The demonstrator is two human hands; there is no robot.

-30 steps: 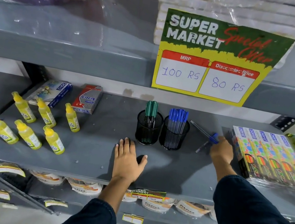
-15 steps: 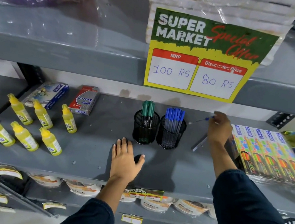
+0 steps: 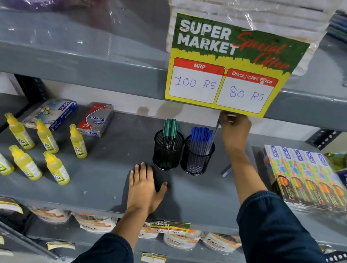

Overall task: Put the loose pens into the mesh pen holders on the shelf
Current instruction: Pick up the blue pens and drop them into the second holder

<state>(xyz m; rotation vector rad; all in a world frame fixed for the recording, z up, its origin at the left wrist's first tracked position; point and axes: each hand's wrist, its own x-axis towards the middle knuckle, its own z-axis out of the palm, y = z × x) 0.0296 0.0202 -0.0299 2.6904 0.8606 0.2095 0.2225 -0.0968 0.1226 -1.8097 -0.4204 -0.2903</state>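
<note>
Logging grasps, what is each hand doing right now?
Left hand: open, flat on the shelf.
Right hand: closed on a blue pen.

Grey shelf [image 3: 101,179]. Black mesh holders: the left holder [image 3: 167,151] carries green pens [image 3: 170,128], the right holder [image 3: 197,158] blue pens [image 3: 201,134]. Yellow bottles [image 3: 23,146] at left. The sign [image 3: 230,67] is green, yellow, red and white.

two black mesh pen holders [image 3: 167,151] [image 3: 197,157] stand upright, touching, mid-shelf. left holds green pens [image 3: 170,128]; right holds blue-capped pens [image 3: 201,134]. one blue pen [image 3: 214,136] stands near-vertical at the right holder's rim. another loose pen [image 3: 227,171] lies right of that holder.
</note>
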